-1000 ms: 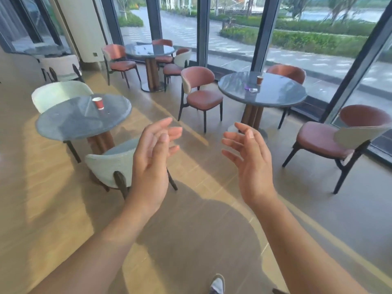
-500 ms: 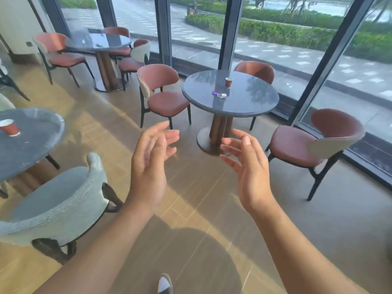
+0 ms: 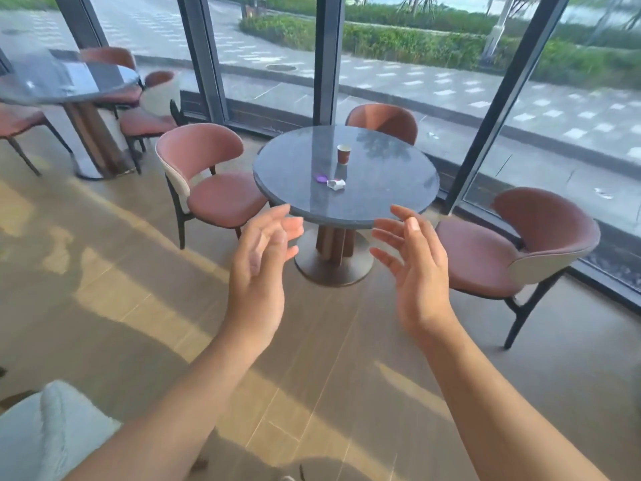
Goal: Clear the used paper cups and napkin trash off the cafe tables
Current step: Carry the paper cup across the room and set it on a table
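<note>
Paper cup [image 3: 344,154]: upright, mid bench [image 3: 347,222]; crumpled napkin [image 3: 335,184] near it at 6 o'clock. Left grip [image 3: 258,258], right grip [image 3: 416,272]: fingers apart, empty, short of the rim. Cup lies at 12 o'clock between them; neither plainly nearer.

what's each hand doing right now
Left hand: open, fingers relaxed, holding nothing.
Right hand: open, fingers spread, holding nothing.
</note>
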A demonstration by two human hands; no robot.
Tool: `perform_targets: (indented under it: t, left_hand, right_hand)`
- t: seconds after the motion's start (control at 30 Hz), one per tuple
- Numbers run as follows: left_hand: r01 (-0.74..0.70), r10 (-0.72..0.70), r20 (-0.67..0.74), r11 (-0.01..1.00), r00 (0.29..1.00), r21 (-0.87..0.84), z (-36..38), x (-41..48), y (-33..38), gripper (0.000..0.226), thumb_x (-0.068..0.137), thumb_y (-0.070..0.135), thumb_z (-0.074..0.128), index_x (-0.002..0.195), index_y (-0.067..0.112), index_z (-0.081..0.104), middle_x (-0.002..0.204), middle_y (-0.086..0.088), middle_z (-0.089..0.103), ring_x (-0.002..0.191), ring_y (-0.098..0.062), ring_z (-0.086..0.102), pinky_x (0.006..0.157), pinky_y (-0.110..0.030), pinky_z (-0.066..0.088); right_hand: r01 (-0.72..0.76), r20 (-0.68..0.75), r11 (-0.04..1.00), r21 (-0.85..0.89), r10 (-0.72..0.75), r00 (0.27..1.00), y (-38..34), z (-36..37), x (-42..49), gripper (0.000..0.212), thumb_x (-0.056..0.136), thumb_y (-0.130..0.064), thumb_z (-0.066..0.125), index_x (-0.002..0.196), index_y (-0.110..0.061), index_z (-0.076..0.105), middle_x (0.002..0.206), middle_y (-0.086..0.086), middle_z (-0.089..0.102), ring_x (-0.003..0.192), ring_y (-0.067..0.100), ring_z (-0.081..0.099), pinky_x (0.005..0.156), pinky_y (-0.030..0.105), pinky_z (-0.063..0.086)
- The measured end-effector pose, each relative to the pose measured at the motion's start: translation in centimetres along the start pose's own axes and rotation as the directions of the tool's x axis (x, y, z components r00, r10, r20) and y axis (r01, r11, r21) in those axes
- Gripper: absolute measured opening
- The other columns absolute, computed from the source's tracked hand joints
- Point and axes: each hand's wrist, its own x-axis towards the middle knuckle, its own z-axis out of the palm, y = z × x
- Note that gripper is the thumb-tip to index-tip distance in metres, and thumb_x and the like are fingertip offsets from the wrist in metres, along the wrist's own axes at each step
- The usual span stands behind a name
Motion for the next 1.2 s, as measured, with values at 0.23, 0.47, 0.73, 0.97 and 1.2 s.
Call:
perform_targets:
  t: [0.23, 0.47, 0.73, 0.97, 1.2]
  left_hand:
    - [0.027, -0.026, 0.04, 0.999, 0.999, -0.026, 1.3, 12.9, -6.5, 0.037, 0.094, 0.048, 0.052, 0.123, 0.03, 0.063, 0.119, 0.006, 0.073, 0.12, -0.018, 0.066, 0.102, -0.04, 0.054]
    - [0.05, -0.05, 0.042, 0.999, 0.998, 0.001, 5.4, 27.2, -16.3, 0.038, 0.094, 0.05, 0.053, 0.125, 0.03, 0.061, 0.12, 0.009, 0.072, 0.119, -0.017, 0.067, 0.1, -0.037, 0.055]
    - [0.123, -0.125, 0.047, 0.992, 0.991, 0.039, 10.3, 41.3, -24.9, 0.037, 0.095, 0.044, 0.057, 0.129, 0.028, 0.059, 0.119, 0.019, 0.071, 0.123, -0.014, 0.066, 0.105, -0.04, 0.054]
    - [0.198, -0.199, 0.033, 0.98, 0.979, 0.035, 12.7, 50.9, -31.7, 0.046, 0.087, 0.044, 0.066, 0.129, 0.026, 0.058, 0.129, -0.003, 0.066, 0.122, -0.02, 0.064, 0.112, -0.051, 0.049]
    - [0.239, -0.245, 0.103, 0.969, 0.964, 0.07, 13.0, 60.7, -39.8, 0.046, 0.088, 0.022, 0.07, 0.13, 0.032, 0.054, 0.131, -0.005, 0.061, 0.12, -0.014, 0.064, 0.094, -0.021, 0.052]
  right_hand:
    - [-0.005, -0.047, 0.999, -0.054, 0.003, 0.999, 4.1, 2.0, 13.0, 0.033, 0.099, -0.045, 0.051, 0.122, -0.029, 0.069, 0.117, 0.0, 0.074, 0.116, 0.02, 0.069, 0.099, 0.041, 0.055]
    - [-0.038, -0.049, 0.999, -0.034, 0.036, 0.998, 10.5, 2.1, 29.6, 0.037, 0.098, -0.045, 0.052, 0.125, -0.025, 0.067, 0.118, 0.002, 0.073, 0.119, 0.022, 0.068, 0.098, 0.041, 0.056]
    - [-0.082, -0.069, 0.996, -0.048, 0.078, 0.995, 14.9, 1.4, 46.6, 0.038, 0.097, -0.044, 0.054, 0.126, -0.023, 0.067, 0.119, 0.005, 0.073, 0.117, 0.024, 0.069, 0.1, 0.043, 0.056]
    - [-0.125, -0.113, 0.988, -0.089, 0.115, 0.987, 19.0, 1.4, 57.8, 0.038, 0.096, -0.043, 0.055, 0.127, -0.022, 0.066, 0.119, 0.005, 0.072, 0.115, 0.022, 0.069, 0.1, 0.045, 0.056]
    - [-0.161, -0.177, 0.98, -0.12, 0.138, 0.974, 23.9, 2.8, 66.9, 0.038, 0.097, -0.042, 0.056, 0.127, -0.022, 0.065, 0.12, 0.003, 0.072, 0.115, 0.019, 0.068, 0.102, 0.047, 0.055]
